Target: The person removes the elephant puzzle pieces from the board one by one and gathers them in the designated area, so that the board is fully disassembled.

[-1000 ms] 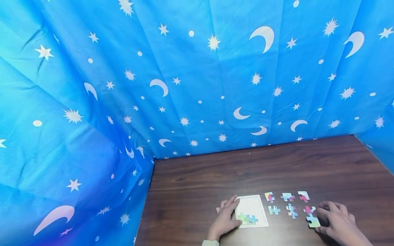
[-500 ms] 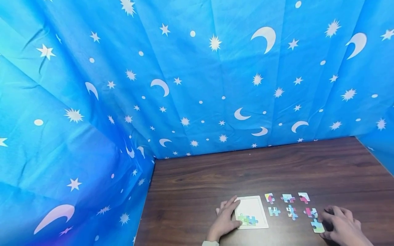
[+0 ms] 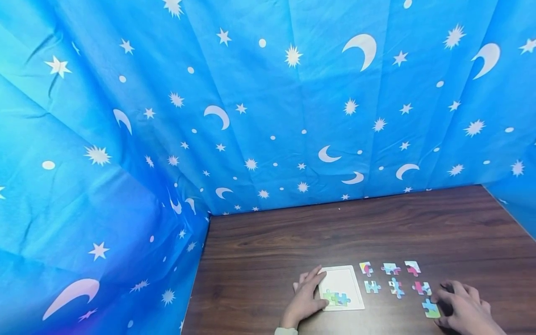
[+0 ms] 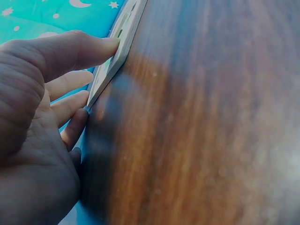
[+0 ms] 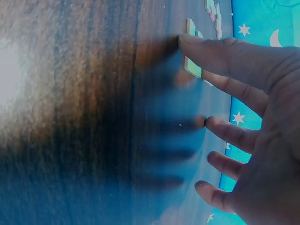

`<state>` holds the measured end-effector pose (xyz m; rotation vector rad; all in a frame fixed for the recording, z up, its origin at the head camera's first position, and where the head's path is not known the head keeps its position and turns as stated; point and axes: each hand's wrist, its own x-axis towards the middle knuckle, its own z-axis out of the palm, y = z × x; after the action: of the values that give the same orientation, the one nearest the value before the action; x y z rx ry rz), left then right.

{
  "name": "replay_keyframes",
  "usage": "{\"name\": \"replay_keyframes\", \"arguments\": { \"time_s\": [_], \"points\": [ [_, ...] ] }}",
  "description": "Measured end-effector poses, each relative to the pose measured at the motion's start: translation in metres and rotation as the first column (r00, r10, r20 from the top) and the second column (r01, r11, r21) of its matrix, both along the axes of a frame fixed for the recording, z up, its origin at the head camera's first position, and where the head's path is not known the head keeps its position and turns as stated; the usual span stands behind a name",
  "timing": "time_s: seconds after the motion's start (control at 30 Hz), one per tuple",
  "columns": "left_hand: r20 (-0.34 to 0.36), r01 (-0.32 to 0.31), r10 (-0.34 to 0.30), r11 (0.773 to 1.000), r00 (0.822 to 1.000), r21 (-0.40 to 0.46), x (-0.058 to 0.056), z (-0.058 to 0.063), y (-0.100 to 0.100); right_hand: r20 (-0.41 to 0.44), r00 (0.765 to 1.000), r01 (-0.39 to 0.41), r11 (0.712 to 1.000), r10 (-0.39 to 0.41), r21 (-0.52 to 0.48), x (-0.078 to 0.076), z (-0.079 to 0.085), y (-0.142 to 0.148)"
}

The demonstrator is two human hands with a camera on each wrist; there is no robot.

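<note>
A square white puzzle tray (image 3: 341, 284) lies on the table, with joined green and blue puzzle pieces (image 3: 336, 298) in its near-left corner. My left hand (image 3: 304, 298) holds the tray by its left side, thumb at the near edge. In the left wrist view the thumb (image 4: 89, 49) presses the rim of the tray (image 4: 119, 58). To the right, my right hand (image 3: 465, 304) pinches the side of a blue-green puzzle piece (image 3: 430, 309) that lies on the table. Its thumb (image 5: 220, 54) touches that piece (image 5: 191, 68) in the right wrist view, while the other fingers spread apart.
Several loose puzzle pieces lie in two rows between tray and right hand, among them a yellow-red one (image 3: 366, 268) and a red-blue one (image 3: 421, 288) just beyond the pinched piece. A blue curtain (image 3: 268, 116) with stars and moons borders the wooden table (image 3: 268, 260).
My right hand has slid the blue-green puzzle piece a little right and toward me, away from the red-blue piece, then stayed about still. My left hand and the tray have not moved.
</note>
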<state>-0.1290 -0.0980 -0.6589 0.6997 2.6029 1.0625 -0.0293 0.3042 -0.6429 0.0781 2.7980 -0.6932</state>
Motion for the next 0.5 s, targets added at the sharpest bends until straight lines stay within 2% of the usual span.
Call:
{"name": "replay_keyframes", "arguments": {
  "time_s": [0.07, 0.3, 0.5],
  "points": [
    [-0.001, -0.001, 0.001, 1.000, 1.000, 0.000, -0.001, 0.000, 0.000, 0.000, 1.000, -0.001, 1.000, 0.001, -0.008, -0.001, 0.001, -0.001],
    [0.010, -0.007, 0.007, 1.000, 1.000, -0.004, -0.001, 0.003, 0.001, -0.174, 0.984, 0.022, 1.000, -0.024, -0.011, -0.003, 0.016, -0.018],
    [-0.045, 0.020, -0.019, 1.000, 0.999, 0.012, 0.001, 0.000, -0.001, -0.187, 0.982, 0.018, 1.000, -0.015, 0.015, -0.009, 0.019, -0.032]
  ]
}}
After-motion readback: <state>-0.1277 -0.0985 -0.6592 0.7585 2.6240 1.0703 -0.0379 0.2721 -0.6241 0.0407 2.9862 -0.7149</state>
